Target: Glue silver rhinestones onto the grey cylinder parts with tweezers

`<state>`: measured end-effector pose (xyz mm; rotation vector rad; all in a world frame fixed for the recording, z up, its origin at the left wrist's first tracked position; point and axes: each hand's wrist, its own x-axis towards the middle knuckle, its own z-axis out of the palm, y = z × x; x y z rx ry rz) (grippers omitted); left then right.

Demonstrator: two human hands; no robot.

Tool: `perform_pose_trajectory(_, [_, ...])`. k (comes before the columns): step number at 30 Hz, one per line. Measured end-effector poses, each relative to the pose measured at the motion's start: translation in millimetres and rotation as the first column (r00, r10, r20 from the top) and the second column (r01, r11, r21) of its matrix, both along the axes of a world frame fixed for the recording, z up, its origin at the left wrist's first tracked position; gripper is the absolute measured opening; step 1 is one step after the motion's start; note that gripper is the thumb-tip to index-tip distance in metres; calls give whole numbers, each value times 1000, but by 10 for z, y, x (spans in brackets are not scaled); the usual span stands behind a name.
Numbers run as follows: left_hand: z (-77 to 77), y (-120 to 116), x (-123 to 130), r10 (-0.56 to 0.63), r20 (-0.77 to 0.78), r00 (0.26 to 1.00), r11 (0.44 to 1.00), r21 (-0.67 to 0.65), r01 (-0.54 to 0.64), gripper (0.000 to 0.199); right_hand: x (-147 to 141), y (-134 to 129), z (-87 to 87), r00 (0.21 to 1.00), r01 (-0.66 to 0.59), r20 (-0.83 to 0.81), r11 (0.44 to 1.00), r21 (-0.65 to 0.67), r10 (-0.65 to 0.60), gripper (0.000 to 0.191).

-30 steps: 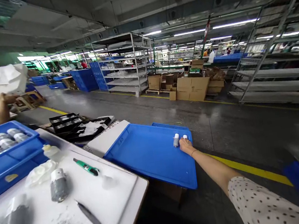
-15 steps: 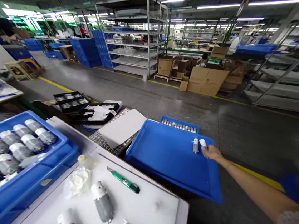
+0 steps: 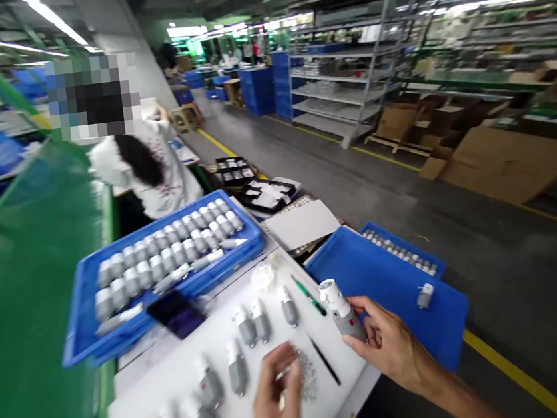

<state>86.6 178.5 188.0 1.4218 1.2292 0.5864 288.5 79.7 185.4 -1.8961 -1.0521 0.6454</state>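
My right hand (image 3: 391,340) grips a small motor (image 3: 346,319), a grey cylinder with a white cap and a red mark, held tilted above the right edge of the white worktop (image 3: 260,399). Low over that worktop, my left hand (image 3: 279,393) has its fingers curled toward the thumb; what they hold, if anything, I cannot make out. Beside its fingertips is a pile of tiny shiny parts (image 3: 307,373). Several similar motors (image 3: 236,368) stand or lie to its left. A black pen-like tool (image 3: 325,361) and a green utility knife (image 3: 310,296) lie between my hands.
A blue tray (image 3: 168,295) full of motors stands at the back left, with a dark phone (image 3: 176,313) before it. One motor (image 3: 425,295) is in the blue tray (image 3: 452,323) at right. A co-worker (image 3: 152,163) sits beyond, beside a green conveyor (image 3: 29,318).
My right hand has lifted a motor out of the right-hand tray and brought it over the worktop; one motor stays there. My left hand has come into view. The view has swung left.
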Motion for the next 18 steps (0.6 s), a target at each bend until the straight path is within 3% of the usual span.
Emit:
perform_pose_trajectory(4, [135, -290, 0, -45, 280, 959, 995, -77, 69, 43, -655, 160, 116, 988, -136, 72, 990, 38, 133, 41])
perform_pose_trajectory(7, [139, -389, -201, 49, 320, 946, 995, -96, -19, 35, -1082, 164, 68, 969, -232, 101, 971, 53, 226, 37])
perform_pose_trajectory(9, [75, -351, -467, 131, 273, 953, 989, -102, -107, 32, -1297, 128, 7, 945, -318, 91, 948, 27, 314, 48])
perform_pose_trajectory(12, [-88, -224, -1111, 310, 95, 946, 949, -83, -303, 31, -1449, 40, -55, 896, -443, 2, 896, -45, 443, 68])
perform_pose_trajectory(15, [-298, -146, -1960, 540, -167, 825, 839, 23, -544, 34, -1422, -104, -24, 822, -565, -198, 809, -162, 535, 45])
perform_pose_trajectory(17, [-485, -134, -2498, 607, -340, 718, 778, 68, -625, 37, -1382, -246, 26, 771, -630, -312, 737, -246, 556, 26])
perform_pose_trajectory(18, [-595, -140, -2721, 604, -420, 677, 764, 64, -642, 36, -1378, -327, 46, 772, -629, -330, 727, -274, 543, 21])
